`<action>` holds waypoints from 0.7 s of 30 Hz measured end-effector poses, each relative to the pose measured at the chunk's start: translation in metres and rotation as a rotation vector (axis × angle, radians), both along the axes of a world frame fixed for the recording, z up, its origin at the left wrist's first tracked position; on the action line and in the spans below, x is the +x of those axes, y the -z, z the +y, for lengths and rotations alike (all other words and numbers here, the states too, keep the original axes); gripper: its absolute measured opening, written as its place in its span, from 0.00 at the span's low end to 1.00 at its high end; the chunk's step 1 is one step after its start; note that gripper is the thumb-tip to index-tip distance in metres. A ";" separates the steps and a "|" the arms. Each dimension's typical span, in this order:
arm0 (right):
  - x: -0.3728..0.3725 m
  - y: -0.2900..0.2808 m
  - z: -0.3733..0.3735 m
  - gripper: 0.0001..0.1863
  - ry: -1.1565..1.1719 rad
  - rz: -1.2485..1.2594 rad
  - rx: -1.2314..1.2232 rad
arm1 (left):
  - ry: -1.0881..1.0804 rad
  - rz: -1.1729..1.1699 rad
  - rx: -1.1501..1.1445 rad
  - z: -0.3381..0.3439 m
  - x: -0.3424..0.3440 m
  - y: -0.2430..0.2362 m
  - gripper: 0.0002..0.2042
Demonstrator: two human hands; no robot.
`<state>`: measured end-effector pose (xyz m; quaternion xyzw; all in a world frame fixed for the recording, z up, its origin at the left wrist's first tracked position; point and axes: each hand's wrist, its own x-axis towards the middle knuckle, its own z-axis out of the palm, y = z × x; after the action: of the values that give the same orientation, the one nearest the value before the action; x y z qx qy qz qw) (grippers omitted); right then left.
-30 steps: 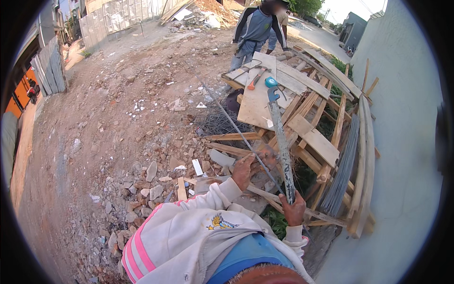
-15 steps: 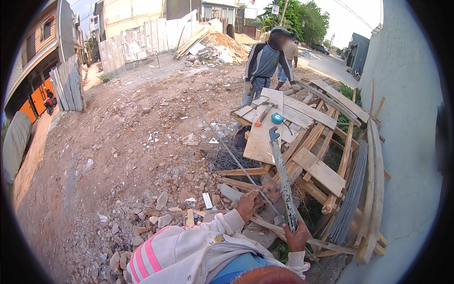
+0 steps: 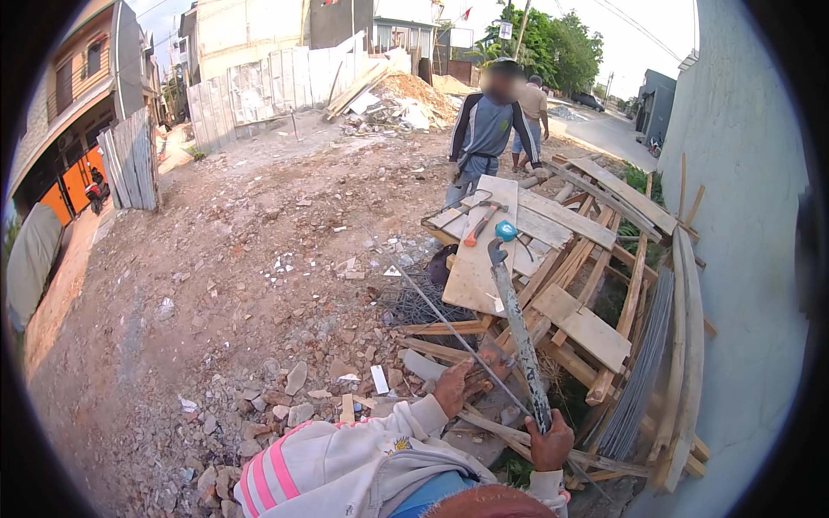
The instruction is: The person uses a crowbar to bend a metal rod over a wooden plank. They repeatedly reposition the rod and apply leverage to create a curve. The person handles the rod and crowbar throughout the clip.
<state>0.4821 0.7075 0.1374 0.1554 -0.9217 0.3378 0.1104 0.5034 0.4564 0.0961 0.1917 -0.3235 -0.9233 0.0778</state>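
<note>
My right hand [image 3: 551,442] is wrapped round the lower end of a long rebar bender [image 3: 521,337], a grey bar with chipped paint and a hooked jaw at its top. The bender stands tilted over the wood pile. A thin steel rod [image 3: 445,324] slants from upper left to lower right and passes behind the bender. At the rod's middle my left hand [image 3: 451,390] has its fingers closed against it; their tips are partly hidden. A rusty brown piece [image 3: 494,358] lies just beyond the left hand, its shape hard to make out.
Stacked boards [image 3: 484,250] carry a claw hammer [image 3: 482,226] and a blue tape measure [image 3: 506,230]. A bundle of rods [image 3: 641,367] lies along the wall [image 3: 743,259]. Tangled wire [image 3: 419,298] sits left of the boards. A co-worker [image 3: 492,121] stands behind them; another person [image 3: 534,112] is farther back.
The rod's far end has shifted down and right. My right hand and the bender's lower end have moved slightly right. The person farther back has moved away from the co-worker.
</note>
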 end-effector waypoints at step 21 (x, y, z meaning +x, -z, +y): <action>-0.004 -0.012 0.017 0.22 -0.011 -0.122 -0.138 | -0.009 0.115 -0.015 0.008 -0.002 -0.026 0.18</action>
<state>0.4785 0.7246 0.1490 0.1315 -0.9003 0.4101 0.0628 0.5012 0.4640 0.1218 0.1393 -0.3247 -0.9299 0.1020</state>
